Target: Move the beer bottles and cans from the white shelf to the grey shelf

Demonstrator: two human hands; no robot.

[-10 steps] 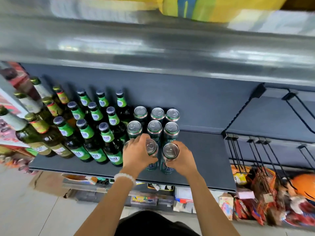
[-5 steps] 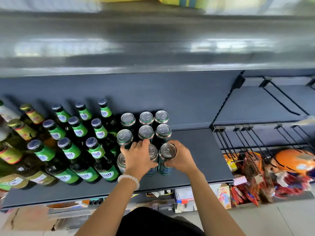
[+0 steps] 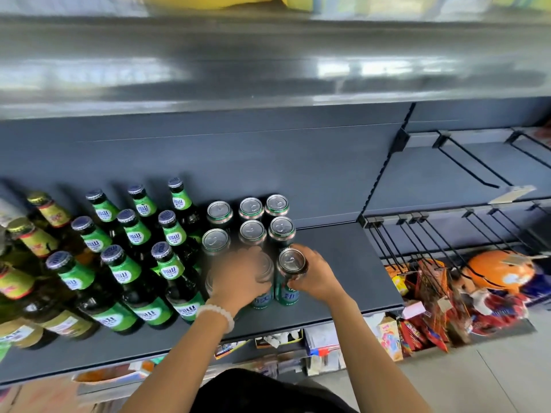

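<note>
My right hand [image 3: 316, 278] grips a rigid, slick, likely full beer can [image 3: 290, 274] near its rim, while my blurred left hand [image 3: 238, 281] curls over the neighbouring can [image 3: 262, 299].

This is a small retail shop. A dark grey shelf [image 3: 343, 263] of gondola type carries rows of green-labelled beer bottles [image 3: 131, 272] and cans [image 3: 252, 208] toward its left and middle. To the right, wire display hooks [image 3: 417, 242] hold packaged snacks [image 3: 429, 308], with more packaged goods [image 3: 387, 338] stocked below the shelf's front edge.
</note>
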